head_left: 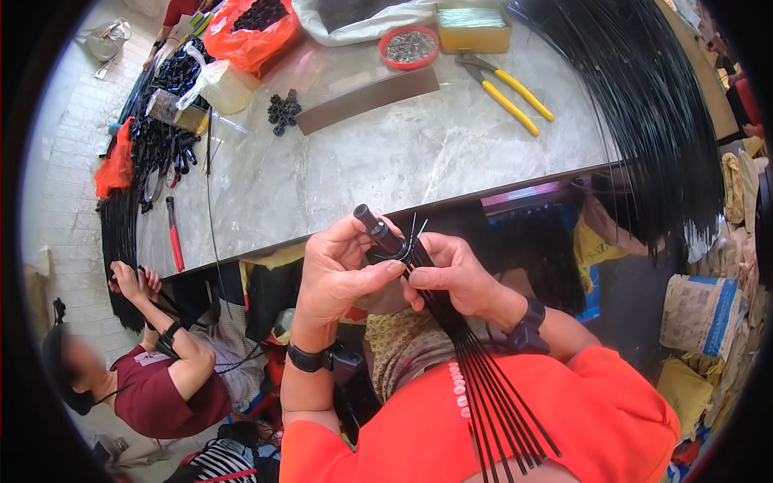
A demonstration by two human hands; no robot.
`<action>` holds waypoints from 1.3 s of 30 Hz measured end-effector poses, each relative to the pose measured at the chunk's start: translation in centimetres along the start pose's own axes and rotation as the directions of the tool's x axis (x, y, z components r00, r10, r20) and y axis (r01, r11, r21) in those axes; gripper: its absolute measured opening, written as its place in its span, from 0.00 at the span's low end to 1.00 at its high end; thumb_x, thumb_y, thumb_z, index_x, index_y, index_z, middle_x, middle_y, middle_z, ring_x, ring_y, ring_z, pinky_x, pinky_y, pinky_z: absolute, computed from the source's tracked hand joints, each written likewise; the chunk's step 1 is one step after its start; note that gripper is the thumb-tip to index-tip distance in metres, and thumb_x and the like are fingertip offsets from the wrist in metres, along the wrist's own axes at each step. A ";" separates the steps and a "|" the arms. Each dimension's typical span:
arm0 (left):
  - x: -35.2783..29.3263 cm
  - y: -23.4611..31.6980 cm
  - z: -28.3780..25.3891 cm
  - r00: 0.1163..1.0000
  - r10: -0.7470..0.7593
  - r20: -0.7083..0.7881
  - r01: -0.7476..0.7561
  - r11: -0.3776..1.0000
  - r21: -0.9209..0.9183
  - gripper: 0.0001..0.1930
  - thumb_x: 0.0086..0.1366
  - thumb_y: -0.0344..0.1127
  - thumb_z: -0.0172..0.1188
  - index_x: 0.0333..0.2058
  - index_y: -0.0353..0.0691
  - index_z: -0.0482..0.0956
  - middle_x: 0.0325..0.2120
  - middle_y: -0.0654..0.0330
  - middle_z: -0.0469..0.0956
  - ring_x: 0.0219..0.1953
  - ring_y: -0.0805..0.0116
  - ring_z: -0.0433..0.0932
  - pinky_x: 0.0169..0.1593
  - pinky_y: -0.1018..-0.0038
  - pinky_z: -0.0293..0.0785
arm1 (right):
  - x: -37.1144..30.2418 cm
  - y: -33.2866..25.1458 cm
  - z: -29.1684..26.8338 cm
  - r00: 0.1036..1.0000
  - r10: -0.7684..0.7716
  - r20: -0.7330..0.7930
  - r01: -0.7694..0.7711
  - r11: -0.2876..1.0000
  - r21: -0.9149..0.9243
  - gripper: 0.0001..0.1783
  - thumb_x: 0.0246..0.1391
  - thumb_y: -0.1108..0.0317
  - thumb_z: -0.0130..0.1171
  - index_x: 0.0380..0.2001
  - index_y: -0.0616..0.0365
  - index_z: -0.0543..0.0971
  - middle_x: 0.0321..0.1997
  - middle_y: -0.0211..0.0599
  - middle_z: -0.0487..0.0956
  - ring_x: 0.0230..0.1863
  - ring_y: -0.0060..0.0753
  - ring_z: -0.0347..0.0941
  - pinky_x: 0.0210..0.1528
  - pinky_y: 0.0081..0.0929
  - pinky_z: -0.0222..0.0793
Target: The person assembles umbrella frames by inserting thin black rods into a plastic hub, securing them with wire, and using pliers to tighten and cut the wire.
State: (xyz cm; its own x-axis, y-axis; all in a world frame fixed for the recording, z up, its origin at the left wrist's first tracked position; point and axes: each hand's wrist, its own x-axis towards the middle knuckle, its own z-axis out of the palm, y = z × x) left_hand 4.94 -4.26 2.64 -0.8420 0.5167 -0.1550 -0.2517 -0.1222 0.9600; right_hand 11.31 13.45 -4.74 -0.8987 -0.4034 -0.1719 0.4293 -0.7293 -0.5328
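In front of my chest, my left hand grips a black tubular fitting that looks like an umbrella runner, its thumb pressed at the collar. Against that same end, my right hand pinches a bundle of thin black ribs. The ribs fan out downward over my red-orange shirt. Around the collar a few thin dark ends, perhaps wire, stick up between my thumbs. How the ribs join the fitting is partly hidden by my fingers.
The grey stone-patterned table holds yellow-handled cutters, a red dish of small metal parts, a brown strip, small black fittings and a red-handled tool. Long black rods overhang the right. A co-worker sits left.
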 end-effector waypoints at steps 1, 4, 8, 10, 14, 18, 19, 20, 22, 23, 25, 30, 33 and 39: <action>0.1 -0.1 -0.1 1.000 0.004 0.003 -0.004 1.000 -0.001 0.18 0.49 0.19 0.69 0.41 0.30 0.78 0.38 0.56 0.76 0.44 0.67 0.76 0.49 0.73 0.72 | 0.0 0.0 0.1 1.000 0.002 -0.009 -0.002 1.000 0.006 0.08 0.56 0.75 0.66 0.33 0.59 0.74 0.29 0.39 0.81 0.28 0.25 0.80 0.29 0.23 0.79; 0.1 -0.6 -0.5 1.000 0.007 0.028 -0.005 0.997 -0.076 0.19 0.49 0.19 0.69 0.42 0.30 0.78 0.39 0.56 0.77 0.44 0.68 0.76 0.50 0.72 0.73 | 0.1 0.1 0.1 1.000 -0.006 -0.013 0.006 1.000 0.007 0.09 0.56 0.75 0.66 0.32 0.59 0.74 0.29 0.39 0.81 0.27 0.25 0.80 0.28 0.22 0.79; 0.0 -2.0 -0.7 0.998 0.007 0.068 0.013 0.960 -0.280 0.20 0.50 0.17 0.68 0.44 0.28 0.77 0.40 0.57 0.79 0.44 0.69 0.78 0.51 0.72 0.74 | 0.1 0.5 0.1 0.999 -0.023 -0.028 0.023 1.000 -0.015 0.09 0.56 0.75 0.66 0.32 0.59 0.73 0.28 0.39 0.82 0.27 0.25 0.80 0.28 0.22 0.79; -0.3 -2.2 -0.5 0.999 0.031 0.022 -0.024 0.966 -0.256 0.20 0.50 0.17 0.68 0.44 0.28 0.77 0.40 0.55 0.79 0.44 0.68 0.78 0.51 0.71 0.74 | 0.2 0.6 0.0 0.999 -0.024 -0.029 0.023 0.999 -0.028 0.09 0.56 0.74 0.66 0.32 0.59 0.73 0.28 0.39 0.82 0.27 0.25 0.80 0.28 0.22 0.79; -0.9 -2.5 0.1 0.988 0.132 -0.085 -0.139 0.986 -0.088 0.20 0.51 0.17 0.69 0.45 0.25 0.78 0.40 0.52 0.80 0.44 0.65 0.79 0.52 0.70 0.74 | 0.3 0.4 -0.1 1.000 -0.010 -0.007 0.010 1.000 -0.022 0.09 0.58 0.72 0.65 0.32 0.58 0.73 0.29 0.39 0.82 0.27 0.26 0.81 0.29 0.23 0.80; -0.6 -3.1 -0.4 0.981 0.179 -0.073 -0.185 0.978 -0.094 0.20 0.49 0.17 0.70 0.44 0.25 0.79 0.40 0.51 0.80 0.44 0.64 0.80 0.52 0.69 0.75 | 0.2 0.4 -0.1 1.000 -0.004 0.020 0.002 0.994 0.105 0.09 0.61 0.67 0.63 0.32 0.56 0.73 0.28 0.37 0.81 0.27 0.26 0.81 0.29 0.23 0.81; -0.5 -3.2 -0.6 0.979 0.193 -0.059 -0.198 0.976 -0.092 0.20 0.49 0.17 0.71 0.43 0.25 0.79 0.40 0.50 0.80 0.44 0.63 0.80 0.52 0.68 0.75 | 0.2 0.5 -0.2 1.000 0.003 0.028 -0.005 0.996 0.090 0.09 0.61 0.67 0.62 0.31 0.56 0.73 0.28 0.37 0.81 0.27 0.26 0.81 0.29 0.23 0.81; -0.5 -3.3 -0.8 0.977 0.208 -0.045 -0.211 0.973 -0.090 0.20 0.48 0.16 0.71 0.42 0.25 0.80 0.40 0.50 0.80 0.45 0.62 0.79 0.52 0.67 0.75 | 0.3 0.6 -0.3 0.999 0.010 0.035 -0.012 0.997 0.074 0.09 0.62 0.66 0.62 0.31 0.56 0.73 0.28 0.37 0.81 0.27 0.26 0.81 0.29 0.24 0.81; -0.2 -3.5 -0.9 0.971 0.241 -0.009 -0.241 0.965 -0.103 0.19 0.46 0.16 0.71 0.41 0.26 0.80 0.39 0.49 0.80 0.46 0.59 0.79 0.52 0.65 0.75 | 0.3 0.7 -0.5 0.998 0.005 0.063 -0.011 0.995 0.094 0.09 0.62 0.66 0.62 0.31 0.56 0.73 0.28 0.37 0.82 0.27 0.26 0.81 0.29 0.23 0.81; 0.0 -3.6 -0.9 0.966 0.260 0.013 -0.257 0.959 -0.117 0.19 0.46 0.16 0.71 0.40 0.26 0.81 0.39 0.49 0.80 0.47 0.58 0.79 0.52 0.64 0.75 | 0.3 0.7 -0.6 0.997 0.002 0.077 -0.010 0.995 0.104 0.09 0.62 0.66 0.62 0.30 0.55 0.73 0.28 0.37 0.82 0.27 0.26 0.82 0.29 0.23 0.81; 0.2 -4.0 -1.0 0.958 0.283 0.038 -0.274 0.950 -0.149 0.19 0.45 0.16 0.72 0.39 0.26 0.81 0.39 0.49 0.80 0.48 0.56 0.78 0.53 0.62 0.75 | 0.3 0.8 -0.8 0.996 -0.004 0.092 -0.004 0.996 0.092 0.09 0.62 0.66 0.62 0.30 0.55 0.73 0.28 0.38 0.82 0.27 0.27 0.82 0.30 0.23 0.81; 0.9 -4.9 -1.8 0.930 0.343 0.132 -0.305 0.921 -0.244 0.20 0.44 0.20 0.74 0.39 0.26 0.81 0.38 0.51 0.80 0.48 0.53 0.78 0.56 0.56 0.73 | 0.1 0.9 -0.5 0.994 0.016 0.105 -0.025 0.996 0.082 0.10 0.62 0.65 0.62 0.30 0.56 0.74 0.28 0.40 0.82 0.28 0.28 0.82 0.31 0.22 0.81; 0.5 -3.7 -1.1 0.955 0.274 0.118 -0.251 0.952 -0.175 0.21 0.44 0.30 0.77 0.40 0.34 0.84 0.33 0.56 0.78 0.41 0.58 0.77 0.54 0.56 0.69 | 0.0 0.9 -0.4 0.993 0.017 0.115 -0.029 0.995 0.099 0.10 0.62 0.64 0.61 0.31 0.57 0.74 0.29 0.41 0.83 0.28 0.28 0.82 0.31 0.23 0.81; -0.1 -4.1 -2.2 0.953 0.268 0.139 -0.231 0.943 -0.238 0.21 0.45 0.25 0.74 0.40 0.27 0.81 0.39 0.50 0.80 0.47 0.52 0.78 0.59 0.54 0.71 | 0.1 1.1 -0.3 0.986 0.032 0.161 -0.049 0.993 0.106 0.13 0.65 0.59 0.58 0.32 0.58 0.74 0.29 0.44 0.82 0.27 0.30 0.82 0.31 0.23 0.80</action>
State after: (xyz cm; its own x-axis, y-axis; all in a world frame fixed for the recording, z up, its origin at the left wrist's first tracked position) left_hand 5.02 -5.67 -1.82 -0.8041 0.5773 0.1420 -0.1567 -0.4362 0.8861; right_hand 11.66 12.80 -5.53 -0.8585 -0.5100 -0.0533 0.4801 -0.7628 -0.4331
